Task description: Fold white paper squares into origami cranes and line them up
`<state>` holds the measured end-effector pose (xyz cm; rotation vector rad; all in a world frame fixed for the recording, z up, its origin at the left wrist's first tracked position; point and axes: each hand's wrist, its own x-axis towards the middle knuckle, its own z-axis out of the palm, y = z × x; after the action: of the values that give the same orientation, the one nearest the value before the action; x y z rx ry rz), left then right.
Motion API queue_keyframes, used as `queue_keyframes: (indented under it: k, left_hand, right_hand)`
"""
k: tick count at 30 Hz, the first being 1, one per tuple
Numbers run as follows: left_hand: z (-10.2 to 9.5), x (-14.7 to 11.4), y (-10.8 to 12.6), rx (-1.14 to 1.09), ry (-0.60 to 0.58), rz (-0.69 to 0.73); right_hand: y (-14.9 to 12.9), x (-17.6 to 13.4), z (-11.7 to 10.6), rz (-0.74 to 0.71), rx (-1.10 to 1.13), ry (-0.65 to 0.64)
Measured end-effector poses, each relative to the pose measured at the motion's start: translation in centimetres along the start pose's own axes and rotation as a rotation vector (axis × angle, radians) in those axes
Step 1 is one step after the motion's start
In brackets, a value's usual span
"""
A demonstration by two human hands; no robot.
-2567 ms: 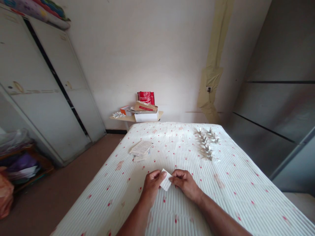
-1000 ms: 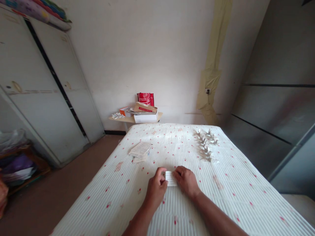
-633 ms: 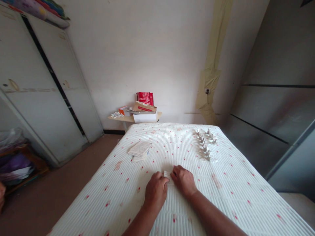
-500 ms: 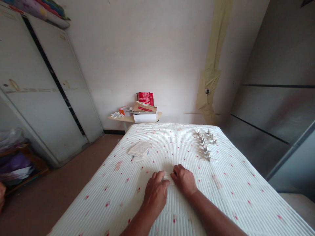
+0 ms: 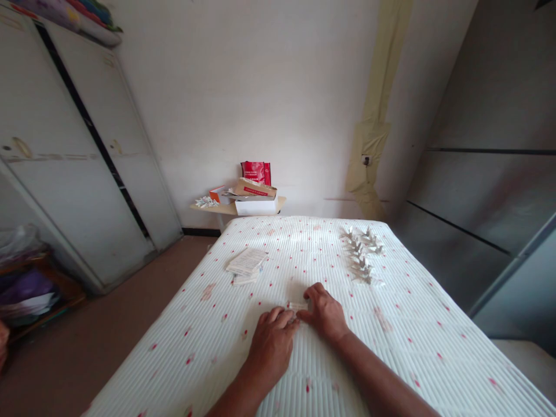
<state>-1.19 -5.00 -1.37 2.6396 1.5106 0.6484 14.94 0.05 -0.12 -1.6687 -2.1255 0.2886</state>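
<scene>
Between my hands a small folded piece of printed paper [image 5: 297, 306] lies on the patterned mattress [image 5: 347, 370]. My left hand [image 5: 274, 335] presses its bent fingers on the paper's near left side. At the right side, my right hand [image 5: 325, 313] grips the paper, thumb low and fingers curled above. Part of the paper is hidden under the fingers. Farther off to the left lies a stack of printed paper sheets [image 5: 247, 262]. Several folded paper cranes [image 5: 359, 255] stand in rows at the far right of the mattress.
Beyond the mattress, a small table [image 5: 226, 208] holds a white box [image 5: 256, 207], a red bag [image 5: 256, 172] and a pile of small white folded pieces [image 5: 206, 202]. A cabinet [image 5: 78, 150] stands at the left, a grey wardrobe [image 5: 478, 174] at the right.
My left hand has drawn slightly back toward me, its fingers now flatter over the paper. The fingers of my right hand have lifted and spread a little, showing more of the paper's far edge.
</scene>
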Motion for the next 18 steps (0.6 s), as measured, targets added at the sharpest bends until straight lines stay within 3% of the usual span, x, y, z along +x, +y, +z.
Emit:
queue_keyframes:
  k: [11, 15, 18]
  left_hand:
    - [-0.3, -0.2, 0.2, 0.007, -0.018, -0.025]
    - [-0.4, -0.1, 0.3, 0.031, -0.021, -0.038]
    - [-0.3, -0.1, 0.4, 0.034, -0.015, -0.043]
  right_hand:
    - [1.6, 1.5, -0.1, 0.117, 0.047, 0.033]
    - [1.3, 1.6, -0.5, 0.032, 0.274, 0.103]
    - [0.3, 1.6, -0.3, -0.095, 0.44, 0.053]
